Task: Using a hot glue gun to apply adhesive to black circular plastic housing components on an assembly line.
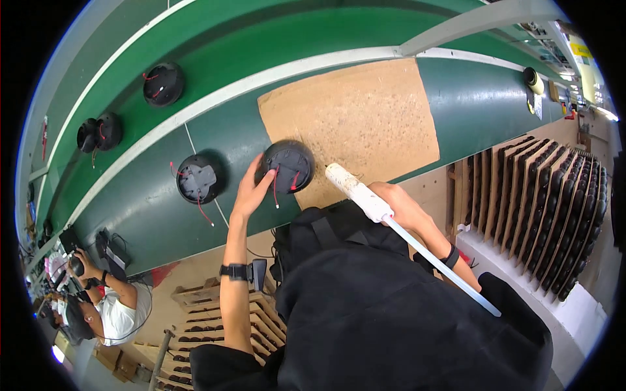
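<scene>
The green bench (473,91) bears a cardboard sheet (365,104); a glue gun (358,192), wrapped by the right hand (403,207), hides its fingertips. The left hand (250,192) clamps its fingers on a black housing (290,159) over the sheet's left edge. A second housing (197,179) sits further left.

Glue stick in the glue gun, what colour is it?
Glue stick: pale bluish-white, best in the head view.

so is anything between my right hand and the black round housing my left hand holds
Only the white glue gun in your right hand; nothing visible stands between it and the black round housing.
</scene>
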`<state>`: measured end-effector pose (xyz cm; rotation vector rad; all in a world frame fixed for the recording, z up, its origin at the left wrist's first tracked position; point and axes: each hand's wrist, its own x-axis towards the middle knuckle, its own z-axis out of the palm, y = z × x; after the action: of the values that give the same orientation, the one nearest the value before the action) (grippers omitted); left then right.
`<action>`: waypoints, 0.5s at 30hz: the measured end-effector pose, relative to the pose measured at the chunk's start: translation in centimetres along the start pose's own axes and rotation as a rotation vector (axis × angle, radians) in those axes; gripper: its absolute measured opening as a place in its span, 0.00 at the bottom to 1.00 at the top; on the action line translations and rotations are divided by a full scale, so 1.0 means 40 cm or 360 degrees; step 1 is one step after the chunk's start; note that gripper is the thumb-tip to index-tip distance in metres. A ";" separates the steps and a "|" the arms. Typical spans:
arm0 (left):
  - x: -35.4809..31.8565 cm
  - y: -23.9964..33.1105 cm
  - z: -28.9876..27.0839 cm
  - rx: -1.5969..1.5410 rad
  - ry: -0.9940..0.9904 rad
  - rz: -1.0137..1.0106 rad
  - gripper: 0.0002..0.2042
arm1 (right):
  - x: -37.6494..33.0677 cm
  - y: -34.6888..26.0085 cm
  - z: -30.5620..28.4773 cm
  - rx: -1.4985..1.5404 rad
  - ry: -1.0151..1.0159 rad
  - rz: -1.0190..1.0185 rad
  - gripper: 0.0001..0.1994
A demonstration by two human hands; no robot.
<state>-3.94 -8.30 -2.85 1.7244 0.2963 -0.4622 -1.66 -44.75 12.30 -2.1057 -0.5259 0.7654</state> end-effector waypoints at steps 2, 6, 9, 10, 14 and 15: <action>0.021 0.043 0.007 0.0121 -0.0057 -0.0022 0.32 | -0.017 0.007 0.022 0.0004 -0.0071 0.0136 0.17; 0.042 0.108 0.029 0.0380 -0.0137 0.0147 0.32 | -0.024 -0.013 0.037 -0.0019 -0.0040 0.0056 0.20; 0.067 0.157 0.050 0.0540 -0.0311 0.0281 0.31 | -0.035 -0.037 0.034 -0.0079 0.0014 0.0055 0.21; 0.073 0.166 0.056 0.0592 -0.0415 0.0300 0.31 | -0.036 -0.041 0.033 -0.0080 0.0016 0.0065 0.21; 0.092 0.177 0.080 0.0768 -0.0183 0.0436 0.27 | -0.024 -0.049 0.045 -0.0226 0.0072 0.0082 0.18; 0.086 0.218 0.080 0.0847 -0.0160 0.0220 0.24 | -0.021 -0.047 0.051 -0.0285 0.0131 0.0092 0.17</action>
<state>2.51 -13.39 2.68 2.2120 -0.0269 -0.5572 -3.84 -43.02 13.11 -2.3165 -0.5067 0.6821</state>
